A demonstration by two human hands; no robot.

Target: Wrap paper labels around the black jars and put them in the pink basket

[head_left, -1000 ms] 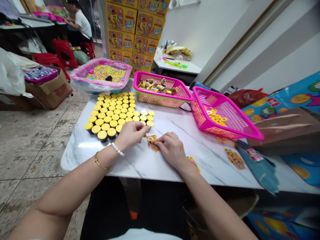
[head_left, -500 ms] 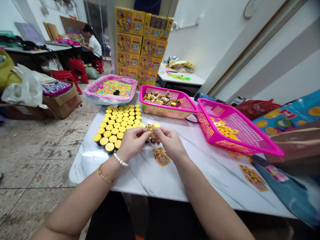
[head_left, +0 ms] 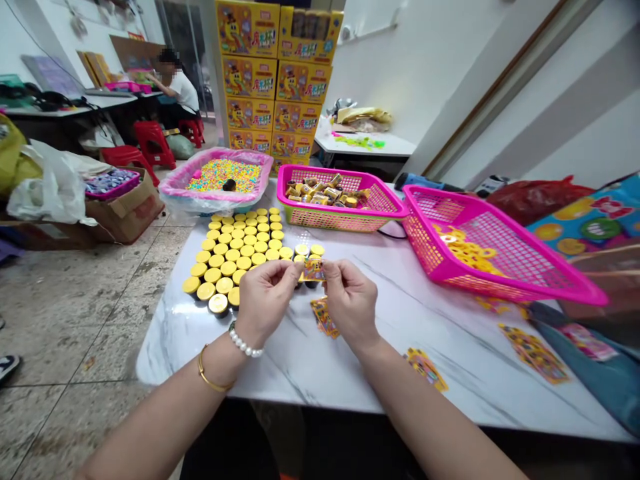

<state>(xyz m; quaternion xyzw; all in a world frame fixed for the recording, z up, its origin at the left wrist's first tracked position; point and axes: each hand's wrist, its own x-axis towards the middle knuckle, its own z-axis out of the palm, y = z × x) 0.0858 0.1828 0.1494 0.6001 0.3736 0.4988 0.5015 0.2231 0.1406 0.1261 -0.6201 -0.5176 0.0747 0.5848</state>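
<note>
Both my hands are raised over the white marble table [head_left: 350, 373] and pinch one small colourful sticker [head_left: 313, 269] between them. My left hand [head_left: 266, 299] grips its left edge with thumb and fingers closed; my right hand [head_left: 351, 301] grips the right edge. Under my right hand a small stack of the same stickers [head_left: 325, 318] lies on the table. Just beyond my hands stand several rows of small yellow-lidded jars [head_left: 235, 250].
A pink basket of wrapped candies [head_left: 340, 193], a tilted pink basket of yellow pieces [head_left: 480, 243] and a tub of coloured beads [head_left: 220, 175] stand behind. More stickers [head_left: 425, 368] [head_left: 533, 350] lie on the right. Stacked yellow cartons [head_left: 275, 73] rise at the back. A person sits far left.
My right hand picked one sticker from the stack on the table. Both hands lifted it and now hold it between them, above the table near the jars.
</note>
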